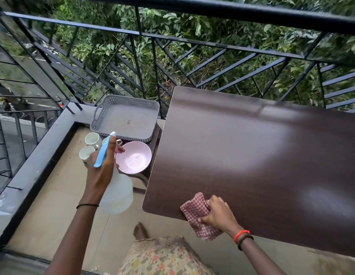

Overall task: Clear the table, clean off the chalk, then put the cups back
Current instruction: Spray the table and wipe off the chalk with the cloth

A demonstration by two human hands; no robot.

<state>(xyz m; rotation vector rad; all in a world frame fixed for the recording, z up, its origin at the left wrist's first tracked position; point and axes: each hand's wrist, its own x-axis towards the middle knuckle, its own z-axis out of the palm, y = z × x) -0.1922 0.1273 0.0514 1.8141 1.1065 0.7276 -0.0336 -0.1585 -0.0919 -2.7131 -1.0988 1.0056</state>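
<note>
The dark brown table point(252, 155) fills the right half of the view, its top showing pale streaks. My right hand point(218, 215) grips a red-and-white checked cloth point(194, 211) at the table's near left corner. My left hand point(102, 167) holds a clear spray bottle point(118, 193) with a blue-and-white head, out to the left of the table. Beyond that hand stand white cups point(92, 140) and a pink bowl point(134, 160) on a low stool. A grey perforated tray point(125, 118) lies behind them.
A black metal railing point(172, 42) runs along the balcony's far and left sides, with greenery beyond. A grey ledge point(39, 159) borders the beige tiled floor on the left. My foot point(140, 231) and patterned skirt show at the bottom.
</note>
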